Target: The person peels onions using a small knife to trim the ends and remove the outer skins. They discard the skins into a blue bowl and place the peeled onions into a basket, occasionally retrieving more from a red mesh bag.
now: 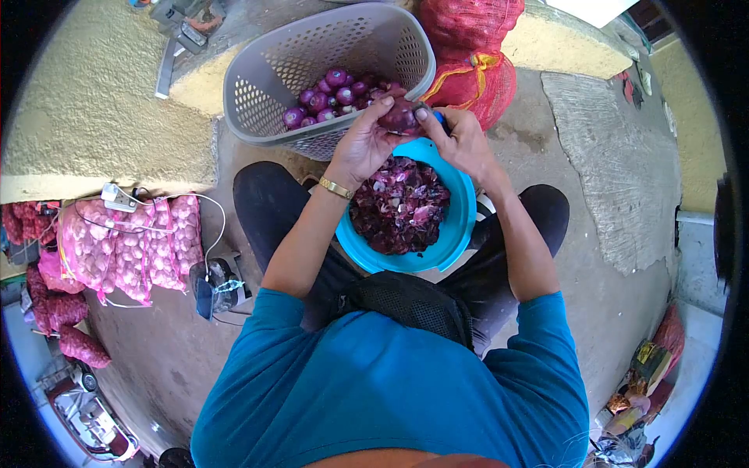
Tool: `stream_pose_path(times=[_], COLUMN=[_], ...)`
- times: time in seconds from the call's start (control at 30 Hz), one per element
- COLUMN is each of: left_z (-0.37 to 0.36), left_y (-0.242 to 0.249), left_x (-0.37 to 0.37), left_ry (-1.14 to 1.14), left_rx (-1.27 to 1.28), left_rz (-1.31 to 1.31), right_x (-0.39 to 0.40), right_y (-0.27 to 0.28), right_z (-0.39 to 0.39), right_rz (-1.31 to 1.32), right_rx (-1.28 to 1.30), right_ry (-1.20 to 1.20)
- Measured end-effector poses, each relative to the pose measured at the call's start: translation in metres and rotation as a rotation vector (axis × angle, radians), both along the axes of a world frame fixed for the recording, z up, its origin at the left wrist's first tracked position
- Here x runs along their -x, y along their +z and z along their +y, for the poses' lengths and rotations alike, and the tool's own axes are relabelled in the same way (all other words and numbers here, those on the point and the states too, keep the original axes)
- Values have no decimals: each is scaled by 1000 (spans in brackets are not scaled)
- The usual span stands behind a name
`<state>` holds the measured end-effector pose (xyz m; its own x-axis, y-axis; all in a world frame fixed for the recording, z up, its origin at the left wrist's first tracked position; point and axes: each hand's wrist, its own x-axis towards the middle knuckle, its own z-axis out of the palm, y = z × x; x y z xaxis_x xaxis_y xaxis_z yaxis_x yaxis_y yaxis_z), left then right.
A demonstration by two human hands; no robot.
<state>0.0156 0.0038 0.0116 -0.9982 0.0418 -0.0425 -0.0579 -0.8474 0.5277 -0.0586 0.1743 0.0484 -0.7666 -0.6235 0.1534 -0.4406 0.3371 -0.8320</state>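
Note:
Above the blue basin, my left hand (363, 145) is closed round a dark red onion (401, 117). My right hand (462, 145) meets it from the other side, its thumb against the onion. Its fingers are curled round a small blue-handled tool (440, 118), of which only a bit of blue shows; any blade is hidden. Below both hands, the blue basin (466, 210) stands between my legs, filled with dark purple onion skins (399, 207). A grey perforated basket (269, 82) just beyond holds several shiny, peeled-looking purple onions (336, 78).
Red mesh sacks (476, 90) stand right of the basket. At the left, pink net bags of pale bulbs (129, 242) lie beside a white power strip (118, 198) with a trailing cable. A flattened grey sack (605, 156) covers floor at the right. Clutter (644, 374) lines the lower right wall.

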Motion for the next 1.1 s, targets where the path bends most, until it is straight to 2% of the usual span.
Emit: stream_pose_path(times=[0.07,0.17,0.2,0.27,0.33,0.4,0.5,0.63,0.73,0.8,0.93,1.03,1.1], left_z=[-3,-4,-5,-7,-4,-4,-5,-3,-8,-9,-7,-7,-8], left_y=[-10,-7,-6,-5,2,4,3,-1,-5,-5,0,4,2], left_x=[4,4,5,7,5,4,5,7,7,8,6,3,2], left_ry=[119,235,236,255,259,259,203,264,297,299,289,224,181], left_rx=[22,-52,-51,-188,-195,-202,-246,-166,-180,-213,-262,-316,-351], left_rz=[-41,-148,-149,-116,-96,-77,-92,-74,-81,-78,-77,-73,-76], right_x=[-2,-7,-6,-7,-6,-5,-6,-6,-4,-5,-5,-7,-6], right_y=[4,8,8,8,10,13,0,-10,-6,5,5,9,8], right_z=[2,7,9,12,15,18,19,17,15,17,15,15,14], right_rz=[56,428,427,489,483,526,498,478,514,503,522,498,413], right_rx=[-23,-66,-65,-141,-209,-412,-316,-266,-303,-488,-513,-394,-236], right_ry=[18,208,208,382,415,501,473,357,353,378,392,348,207])
